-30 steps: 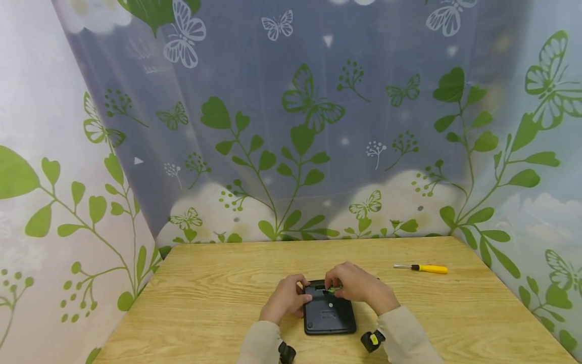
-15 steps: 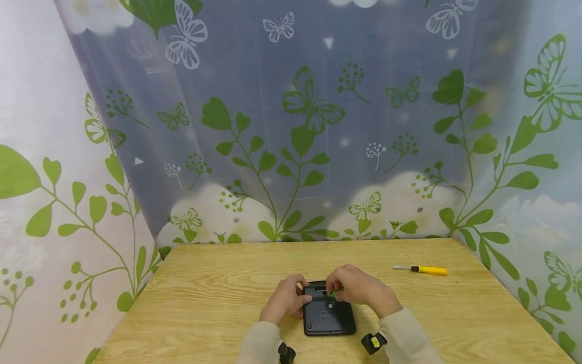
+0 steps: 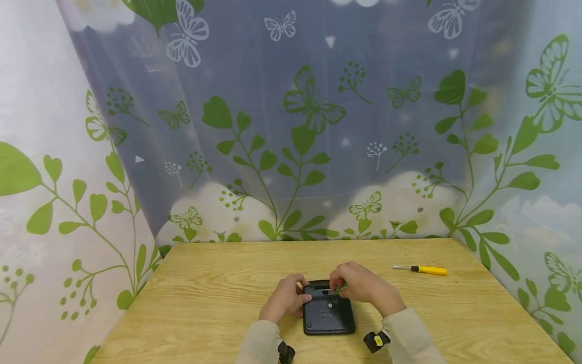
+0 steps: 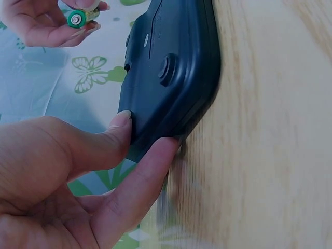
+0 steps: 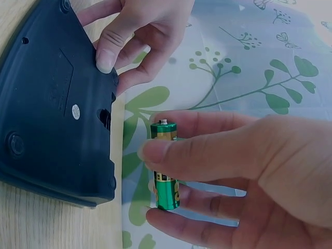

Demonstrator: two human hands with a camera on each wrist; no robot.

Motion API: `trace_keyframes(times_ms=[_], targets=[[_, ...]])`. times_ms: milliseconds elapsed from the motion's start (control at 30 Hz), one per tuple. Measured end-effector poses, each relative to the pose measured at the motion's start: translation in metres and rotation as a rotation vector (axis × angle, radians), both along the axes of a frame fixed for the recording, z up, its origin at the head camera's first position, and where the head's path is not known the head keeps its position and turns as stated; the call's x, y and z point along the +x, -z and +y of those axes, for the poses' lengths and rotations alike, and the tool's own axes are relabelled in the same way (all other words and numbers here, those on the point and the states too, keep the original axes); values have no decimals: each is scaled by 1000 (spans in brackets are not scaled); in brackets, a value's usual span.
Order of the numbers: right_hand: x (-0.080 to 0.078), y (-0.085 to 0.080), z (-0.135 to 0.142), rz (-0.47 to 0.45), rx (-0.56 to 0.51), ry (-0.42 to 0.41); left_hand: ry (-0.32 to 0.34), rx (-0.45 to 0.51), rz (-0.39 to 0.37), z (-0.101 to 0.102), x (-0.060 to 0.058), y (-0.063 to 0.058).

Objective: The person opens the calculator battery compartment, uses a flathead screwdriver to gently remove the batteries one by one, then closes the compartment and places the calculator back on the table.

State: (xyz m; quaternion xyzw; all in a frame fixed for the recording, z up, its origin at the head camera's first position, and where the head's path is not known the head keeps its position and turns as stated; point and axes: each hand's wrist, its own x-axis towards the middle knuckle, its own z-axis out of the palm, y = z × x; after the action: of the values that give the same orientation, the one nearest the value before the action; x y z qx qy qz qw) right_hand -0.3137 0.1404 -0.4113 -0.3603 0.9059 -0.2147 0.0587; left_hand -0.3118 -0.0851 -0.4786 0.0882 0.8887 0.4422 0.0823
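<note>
A black desk calculator (image 3: pixel 329 321) lies underside up on the table, its battery slot at the far end. Thumb and fingers of my left hand (image 3: pixel 283 299) pinch its far left corner; the left wrist view shows the thumb on the underside and a finger along the edge. My right hand (image 3: pixel 366 288) holds a green and gold cylindrical battery (image 5: pixel 167 194) between thumb and fingers, over the far right part of the calculator. In the right wrist view the battery stands upright, metal nub at the top, apart from the opening (image 5: pixel 104 118) in the calculator's edge.
A yellow-handled screwdriver (image 3: pixel 427 269) lies at the right rear of the wooden table (image 3: pixel 218 283). Behind the table hangs a curtain (image 3: pixel 254 167) printed with leaves and butterflies.
My right hand has drawn slightly right, away from the battery slot, with the battery in its fingers and tilted more. The left hand and the calculator have stayed put.
</note>
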Motion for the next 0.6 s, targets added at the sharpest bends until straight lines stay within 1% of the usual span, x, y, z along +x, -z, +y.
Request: trace_keyframes(times_ms=[233, 400, 467, 533, 600], targets=[[2, 2, 5, 15, 4, 13, -8, -2, -13, 1, 2, 0], [1, 4, 8, 71, -21, -23, -8, 2, -16, 1, 3, 2], [1, 5, 9, 80, -23, -25, -8, 8, -14, 1, 4, 2], [1, 6, 8, 70, -9, -21, -8, 13, -13, 1, 4, 3], [3, 7, 6, 37, 11, -21, -7, 14, -12, 1, 4, 3]])
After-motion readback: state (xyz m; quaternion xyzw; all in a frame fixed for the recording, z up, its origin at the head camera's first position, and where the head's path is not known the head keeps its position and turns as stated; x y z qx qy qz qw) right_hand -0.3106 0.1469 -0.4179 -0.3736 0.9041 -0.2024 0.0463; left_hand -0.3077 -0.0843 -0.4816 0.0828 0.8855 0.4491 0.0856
